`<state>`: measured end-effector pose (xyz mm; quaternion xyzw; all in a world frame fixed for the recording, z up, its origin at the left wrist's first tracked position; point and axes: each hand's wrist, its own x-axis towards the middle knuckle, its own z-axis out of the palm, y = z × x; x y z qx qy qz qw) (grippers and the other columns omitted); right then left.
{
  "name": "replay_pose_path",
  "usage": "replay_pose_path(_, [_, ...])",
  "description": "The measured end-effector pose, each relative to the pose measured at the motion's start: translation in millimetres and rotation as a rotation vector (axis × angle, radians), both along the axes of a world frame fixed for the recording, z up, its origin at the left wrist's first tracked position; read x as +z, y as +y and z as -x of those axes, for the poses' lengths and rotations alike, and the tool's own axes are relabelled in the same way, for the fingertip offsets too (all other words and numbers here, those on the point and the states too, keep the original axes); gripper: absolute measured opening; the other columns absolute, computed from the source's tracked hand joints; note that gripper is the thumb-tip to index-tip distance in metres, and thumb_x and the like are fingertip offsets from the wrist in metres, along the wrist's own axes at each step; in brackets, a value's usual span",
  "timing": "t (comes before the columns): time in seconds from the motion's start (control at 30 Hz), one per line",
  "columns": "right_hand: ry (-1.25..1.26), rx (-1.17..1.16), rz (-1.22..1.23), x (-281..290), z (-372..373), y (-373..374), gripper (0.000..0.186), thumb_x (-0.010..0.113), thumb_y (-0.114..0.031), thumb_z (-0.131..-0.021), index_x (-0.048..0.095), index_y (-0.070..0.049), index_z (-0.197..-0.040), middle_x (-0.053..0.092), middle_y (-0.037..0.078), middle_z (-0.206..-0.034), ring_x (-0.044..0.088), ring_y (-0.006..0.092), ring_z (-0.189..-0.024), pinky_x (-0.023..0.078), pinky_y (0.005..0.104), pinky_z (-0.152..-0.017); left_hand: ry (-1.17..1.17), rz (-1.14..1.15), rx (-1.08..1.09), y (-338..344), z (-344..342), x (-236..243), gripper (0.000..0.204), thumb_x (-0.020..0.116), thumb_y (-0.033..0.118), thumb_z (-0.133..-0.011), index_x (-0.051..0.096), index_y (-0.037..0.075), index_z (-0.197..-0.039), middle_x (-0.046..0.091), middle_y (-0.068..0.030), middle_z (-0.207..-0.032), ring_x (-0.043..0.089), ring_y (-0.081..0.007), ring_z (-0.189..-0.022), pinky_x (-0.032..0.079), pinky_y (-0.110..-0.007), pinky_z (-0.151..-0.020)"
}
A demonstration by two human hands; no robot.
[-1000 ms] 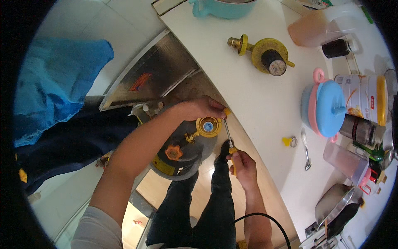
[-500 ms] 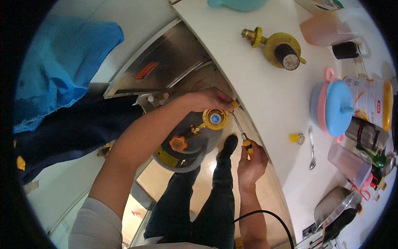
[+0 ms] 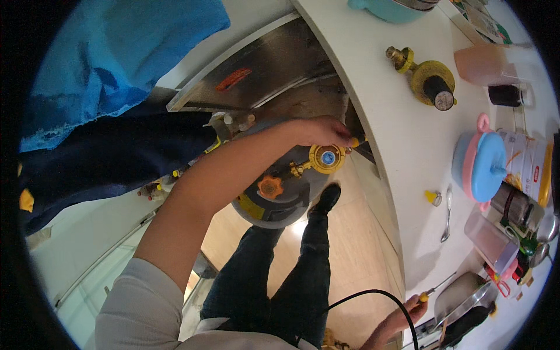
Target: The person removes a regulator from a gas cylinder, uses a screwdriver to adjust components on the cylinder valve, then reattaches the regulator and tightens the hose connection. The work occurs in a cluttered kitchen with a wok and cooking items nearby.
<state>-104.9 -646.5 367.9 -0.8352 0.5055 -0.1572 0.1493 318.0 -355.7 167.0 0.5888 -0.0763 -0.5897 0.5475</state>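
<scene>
My left hand [image 3: 324,130] is closed, its fingertips pinching a small yellow piece [image 3: 354,142] at the side of a yellow gas regulator [image 3: 328,158] with a blue-centred dial. The regulator sits on a grey gas cylinder [image 3: 286,208], beside its orange valve knob [image 3: 270,186]. Over the counter's near right part, my right hand [image 3: 403,318] grips the yellow handle of a screwdriver [image 3: 424,296], its thin metal shaft pointing up and right towards a metal pot [image 3: 461,297]. A black cable [image 3: 373,291] arches in front of the right wrist.
On the white counter [image 3: 402,146] lie a worn yellow regulator [image 3: 431,81], a small yellow piece with a metal ring [image 3: 433,198] and a spoon [image 3: 447,216]. Farther right stands a blue-and-pink lidded container [image 3: 487,163]. Blue cloth [image 3: 116,64] hangs upper left; a cabinet door [image 3: 262,61] stands open.
My right hand has moved the screwdriver away from the regulator, down and right towards the pot. My left hand still pinches the yellow piece. The whole view has shifted somewhat.
</scene>
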Motion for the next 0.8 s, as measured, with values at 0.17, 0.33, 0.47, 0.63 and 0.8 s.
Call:
replay_pose_path(0.17, [0.089, -0.038, -0.073, -18.0, 8.7, -63.9, 0.044, 0.064, -0.026, -0.104, 0.058, 0.009, -0.131, 0.067, 0.021, -0.119, 0.064, 0.0269, -0.105, 0.053, 0.0356, -0.092, -0.089, -0.034, -0.053, -5.7, -4.5, 15.1, 0.045, 0.07, 0.033, -0.099, 0.068, -0.001, -0.128, 0.072, -0.0129, -0.12, 0.065, -0.0187, -0.114, 0.051, -0.032, -0.1])
replay_pose_path(0.33, [0.155, 0.039, -0.012, -29.0, -1.0, -80.8, 0.043, 0.063, -0.023, -0.104, 0.057, 0.01, -0.131, 0.065, 0.025, -0.123, 0.064, 0.0331, -0.108, 0.052, 0.0397, -0.095, -0.165, -0.07, 0.007, -1.6, -4.0, 10.0, 0.052, 0.074, 0.04, -0.095, 0.068, 0.002, -0.131, 0.072, -0.0132, -0.123, 0.065, -0.0221, -0.114, 0.05, -0.033, -0.101])
replay_pose_path(0.47, [0.271, 0.128, 0.117, -23.6, -12.9, -83.5, 0.044, 0.063, -0.023, -0.104, 0.057, 0.011, -0.131, 0.064, 0.027, -0.122, 0.063, 0.037, -0.108, 0.051, 0.0422, -0.096, -0.224, -0.113, -0.024, -0.6, -4.6, 15.2, 0.053, 0.073, 0.04, -0.096, 0.066, 0.005, -0.136, 0.071, -0.0136, -0.126, 0.066, -0.0229, -0.114, 0.05, -0.033, -0.101])
replay_pose_path(0.63, [0.359, 0.182, 0.183, -16.4, -17.6, -83.8, 0.045, 0.063, -0.023, -0.103, 0.055, 0.008, -0.135, 0.06, 0.026, -0.129, 0.06, 0.0384, -0.115, 0.05, 0.0445, -0.099, -0.366, -0.161, 0.118, 16.9, 1.4, 30.8, 0.048, 0.07, 0.035, -0.098, 0.065, 0.004, -0.134, 0.071, -0.0151, -0.126, 0.066, -0.0244, -0.116, 0.052, -0.036, -0.101])
replay_pose_path(0.8, [0.156, 0.448, 0.373, 0.5, -25.3, -56.8, 0.035, 0.061, -0.018, -0.103, 0.055, 0.002, -0.132, 0.06, 0.021, -0.124, 0.061, 0.0311, -0.11, 0.049, 0.0415, -0.099, -0.533, -0.27, 0.635, 68.0, 50.5, 102.3, 0.032, 0.065, 0.024, -0.101, 0.068, 0.002, -0.124, 0.073, -0.0131, -0.12, 0.068, -0.0227, -0.113, 0.055, -0.035, -0.096])
